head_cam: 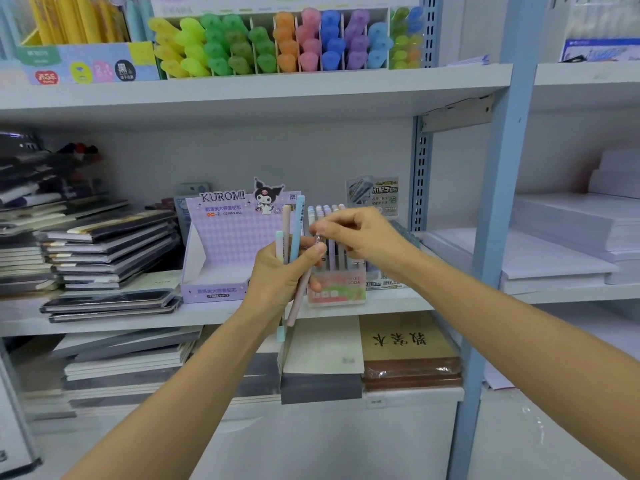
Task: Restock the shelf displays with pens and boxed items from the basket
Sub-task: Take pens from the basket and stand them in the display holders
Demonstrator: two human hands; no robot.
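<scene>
Our left hand (277, 275) is closed around a small bunch of pens (297, 226), held upright in front of the middle shelf (225, 313). Blue, pink and mint barrels stick up above the fingers. A pale pink pen (296, 306) slants across the bunch, its lower end reaching near and left below the hand. Our right hand (356, 237) pinches that pen's metal tip between thumb and forefinger, with the other fingers curled.

Just beyond both hands a clear display tub (337, 292) printed "FRUIT SODA" stands on the shelf, with pastel pens standing in it. To its left sits a lilac display box (221, 244) headed "KUROMI", with a cartoon figure on the back card and small print ending "24PCS" on the front lip. A card (374, 194) far behind the tub carries Chinese writing too small for us to read.

Dark notebooks (104, 244) are stacked at the left. Highlighters (284, 43) in yellow, green, orange, pink, blue and purple fill the shelf above. On the shelf below lies a brown book (405, 341) with large Chinese characters, upside down to us. White paper (554, 244) is piled in the right bay.
</scene>
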